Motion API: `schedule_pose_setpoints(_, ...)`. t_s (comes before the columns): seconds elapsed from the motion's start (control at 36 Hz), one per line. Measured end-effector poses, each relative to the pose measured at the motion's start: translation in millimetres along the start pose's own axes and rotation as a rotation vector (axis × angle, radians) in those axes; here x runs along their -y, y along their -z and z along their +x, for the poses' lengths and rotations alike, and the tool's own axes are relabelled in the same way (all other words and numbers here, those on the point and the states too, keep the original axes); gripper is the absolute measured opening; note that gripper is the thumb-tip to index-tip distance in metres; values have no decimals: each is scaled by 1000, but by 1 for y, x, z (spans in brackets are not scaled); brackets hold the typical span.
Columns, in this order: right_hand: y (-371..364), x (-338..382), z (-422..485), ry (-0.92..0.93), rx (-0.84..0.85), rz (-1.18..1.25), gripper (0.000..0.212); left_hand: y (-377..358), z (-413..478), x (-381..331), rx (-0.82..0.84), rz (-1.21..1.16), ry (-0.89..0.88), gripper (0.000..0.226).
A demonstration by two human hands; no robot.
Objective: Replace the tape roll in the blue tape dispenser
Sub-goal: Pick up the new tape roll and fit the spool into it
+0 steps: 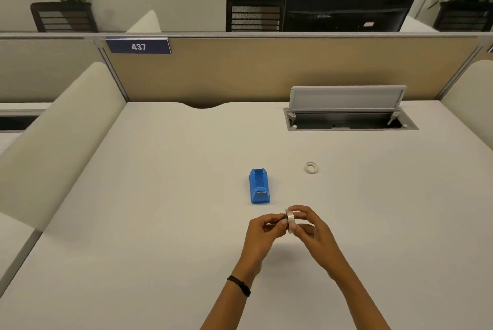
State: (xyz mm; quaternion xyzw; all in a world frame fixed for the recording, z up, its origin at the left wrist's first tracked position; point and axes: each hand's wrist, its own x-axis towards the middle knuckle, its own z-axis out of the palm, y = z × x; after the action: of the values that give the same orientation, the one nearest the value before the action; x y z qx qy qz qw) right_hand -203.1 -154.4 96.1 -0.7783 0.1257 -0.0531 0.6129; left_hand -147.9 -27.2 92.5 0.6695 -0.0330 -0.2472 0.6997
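Both hands meet above the desk point(160, 223): left hand point(262, 233) and right hand point(310, 231) each pinch the tape roll point(290, 221), just beside the empty blue tape dispenser point(259, 189). Second roll point(311, 168) lies apart. Sign point(138, 46) reads 437.

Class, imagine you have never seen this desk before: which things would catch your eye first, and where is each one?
The blue tape dispenser stands out most, alone near the middle of the pale desk with its roll slot empty. Just in front of it, the left hand and right hand hold a tape roll upright between them. A smaller ring of tape lies flat to the dispenser's right, and a hatch stands open at the back.
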Motion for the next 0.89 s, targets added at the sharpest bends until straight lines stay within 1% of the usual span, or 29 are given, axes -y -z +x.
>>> schedule_pose_setpoints(0.11, -3, -1, -1, 3, -19, -12, 29, -3, 0, 0, -22, -12, -4, 12)
schedule_pose_setpoints(0.31, -4, -6, 1, 14, -39, 0, 40, -3, 2, 1, -53, -34, -16, 14)
schedule_pose_setpoints(0.56, -5, -4, 0, 35, -45, 8, 33, -4, 2, -1, -57, -43, -23, 15)
schedule_pose_setpoints(0.67, -4, -4, 0, 45, -38, 9, 37, -4, 1, -3, -56, -45, -25, 15)
schedule_pose_setpoints(0.83, -1, -2, 1, -10, -19, 6, 45, -2, 2, -2, -48, -34, -13, 17)
schedule_pose_setpoints(0.89, 0, 0, 1, -27, 3, -4, 44, 0, 2, -2, -42, -31, 0, 18)
